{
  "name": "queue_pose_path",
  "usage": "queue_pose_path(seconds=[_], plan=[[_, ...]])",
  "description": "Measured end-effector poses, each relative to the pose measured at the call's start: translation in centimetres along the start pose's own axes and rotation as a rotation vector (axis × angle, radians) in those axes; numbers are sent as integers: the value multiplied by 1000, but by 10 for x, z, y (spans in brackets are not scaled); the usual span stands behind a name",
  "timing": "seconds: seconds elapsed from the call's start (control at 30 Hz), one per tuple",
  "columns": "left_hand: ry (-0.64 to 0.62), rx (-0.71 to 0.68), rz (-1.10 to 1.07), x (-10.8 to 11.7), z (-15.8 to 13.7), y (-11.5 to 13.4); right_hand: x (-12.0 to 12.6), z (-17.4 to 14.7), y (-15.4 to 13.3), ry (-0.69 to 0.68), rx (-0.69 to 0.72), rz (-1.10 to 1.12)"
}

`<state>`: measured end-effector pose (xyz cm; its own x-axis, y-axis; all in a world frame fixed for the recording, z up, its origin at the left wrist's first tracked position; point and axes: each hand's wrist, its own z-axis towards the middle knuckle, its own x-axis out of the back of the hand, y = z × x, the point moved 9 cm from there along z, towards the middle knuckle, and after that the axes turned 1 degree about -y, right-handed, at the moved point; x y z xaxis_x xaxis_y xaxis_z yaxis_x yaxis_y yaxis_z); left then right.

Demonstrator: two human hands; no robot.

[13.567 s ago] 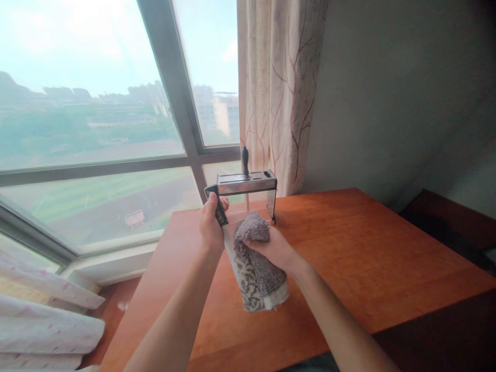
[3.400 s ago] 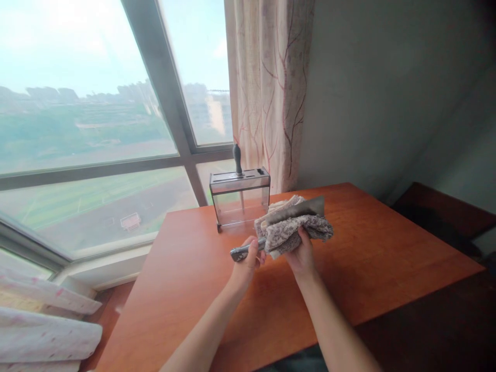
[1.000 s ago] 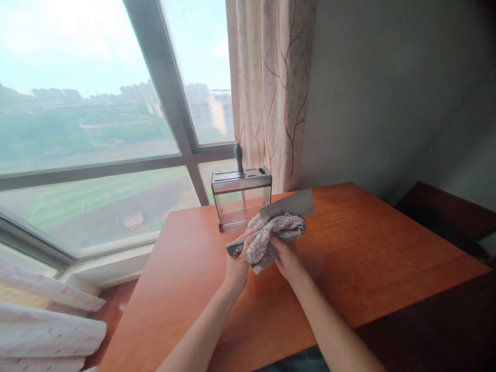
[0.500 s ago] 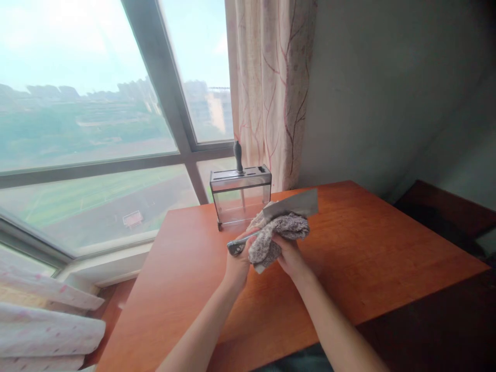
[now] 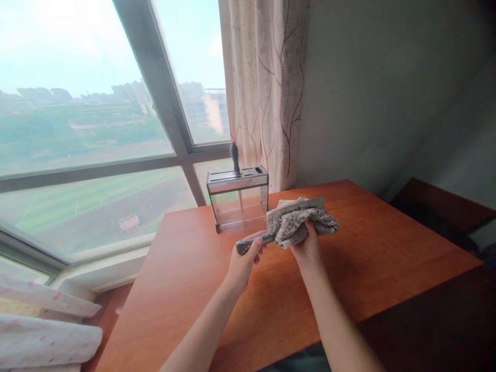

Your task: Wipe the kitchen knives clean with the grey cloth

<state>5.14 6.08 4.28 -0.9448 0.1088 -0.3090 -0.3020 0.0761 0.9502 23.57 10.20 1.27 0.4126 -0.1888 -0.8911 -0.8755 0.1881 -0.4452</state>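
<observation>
The left grip (image 5: 248, 258) was closed around the dark handle (image 5: 244, 247) of a knife (image 5: 298, 207). From this grip the broad blade (image 5: 315, 202) extended to the right, rising a little toward its far end. The right grip (image 5: 307, 249) was closed on a grey, fluffy cloth (image 5: 296, 227), with the fingers underneath mostly hidden. The cloth lay around the blade, on its near and its far side, so only an upper strip of metal was visible. Both grips were above the desk (image 5: 182, 305). Beyond the left grip, a clear-sided knife holder (image 5: 237, 182) stood upright on the desk, with one black handle (image 5: 234, 157) rising from its top. Farther beyond the grips hung a patterned curtain (image 5: 267, 93).
</observation>
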Motion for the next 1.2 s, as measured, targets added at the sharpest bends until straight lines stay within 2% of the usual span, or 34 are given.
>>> queue_pose_path(seconds=[0.17, 0.27, 0.4, 0.5, 0.6, 0.67, 0.83, 1.03, 1.1, 1.2], plan=[[-24, 18, -10, 4, 0, 2, 8, 7, -27, 4, 67, 93], [2, 53, -67, 6, 1, -4, 7, 5, -27, 6, 79, 102], [31, 82, -119, 2, 0, -13, -3, -5, -3, -4, 39, 73], [31, 83, -131, -4, -1, -18, -14, -14, 28, -49, -67, 11], [123, 69, -113, 2, -2, -21, -19, -22, 51, -66, -160, -25], [143, 56, -87, 5, -1, -19, -21, -24, 55, -68, -174, -40], [40, -4, -21, 4, 3, -6, -20, -15, 37, -74, -101, -32], [13, -62, -1, 13, 4, 10, 4, 6, 1, 69, -9, 0], [27, -80, -1, 19, 5, 15, 9, 10, -13, 109, 54, -30], [43, -113, -26, 31, 8, 24, 9, 8, -36, 147, 221, -162]])
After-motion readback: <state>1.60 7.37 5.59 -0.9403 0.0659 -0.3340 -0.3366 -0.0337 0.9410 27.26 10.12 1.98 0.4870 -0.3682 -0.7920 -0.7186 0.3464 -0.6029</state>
